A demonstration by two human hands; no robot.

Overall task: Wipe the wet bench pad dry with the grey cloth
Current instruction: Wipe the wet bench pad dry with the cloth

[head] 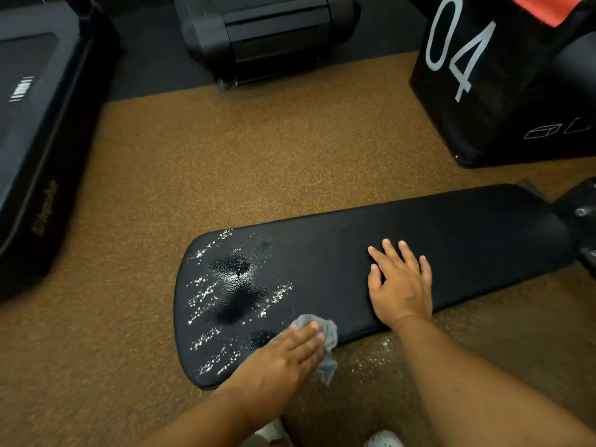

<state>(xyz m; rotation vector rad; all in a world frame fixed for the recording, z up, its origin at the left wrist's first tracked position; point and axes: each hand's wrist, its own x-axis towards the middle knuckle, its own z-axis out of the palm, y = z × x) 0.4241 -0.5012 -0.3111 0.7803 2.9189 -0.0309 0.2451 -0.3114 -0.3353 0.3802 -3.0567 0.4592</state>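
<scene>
Far left: black machine deck (35, 150) on the speckled brown floor (258, 162). Black bench pad (354, 250) runs across the middle, its rounded end to the left. That left end is wet: water droplets (225, 295) beaded and smeared across it, thickest mid-pad; the right stretch looks dry.

Left hand (283, 356) lies flat on the grey cloth (325, 343) at the pad's near edge, just right of the wet patch. Fingers straight and together, pressing down, not pinching. Cloth is bunched under the fingertips, pokes out beyond them, and its tail hangs off the near edge. Whether the thumb hooks any cloth underneath, can't tell from here.

Right hand (400, 285) is further right on the dry section, palm down, fingers spread, touching the pad only. The two hands are apart.

Some droplets glint on the floor just under the near edge. Upper right: black box marked "04" (477, 79). Top centre: another black machine (267, 37).
</scene>
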